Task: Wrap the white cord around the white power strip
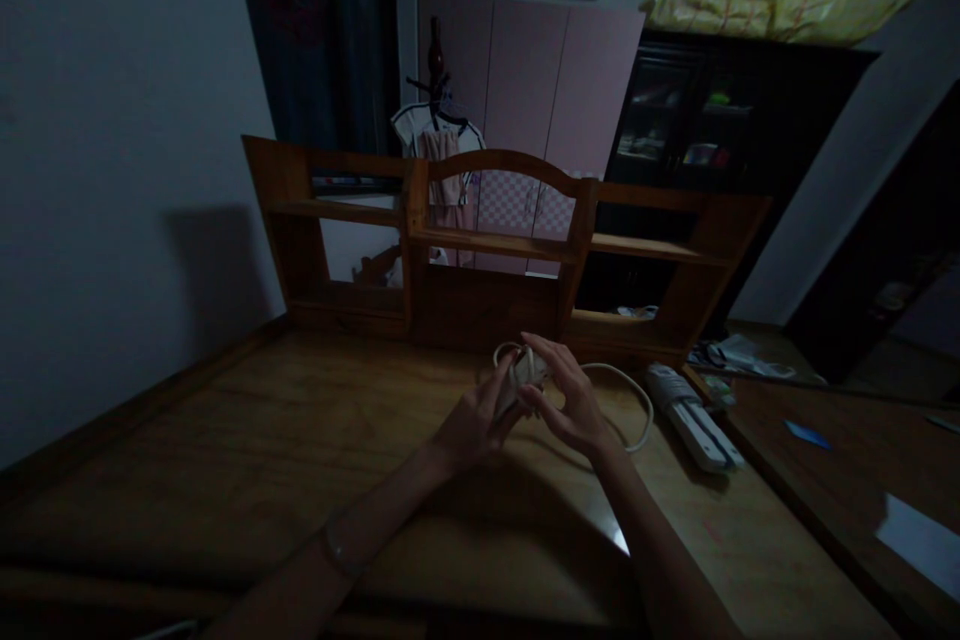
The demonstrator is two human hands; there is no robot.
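The left hand (472, 423) and right hand (568, 405) both curl around a bunched white cord (523, 367), which looks light and bendy, easiest to hold at the bunch.

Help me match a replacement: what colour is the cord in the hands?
White, in the head view; the cord is bunched between left hand and right hand.

Smooth, faintly glossy wooden desk (262, 450); matt white plastic power strip (694, 417) and rubbery white cord (634, 410).
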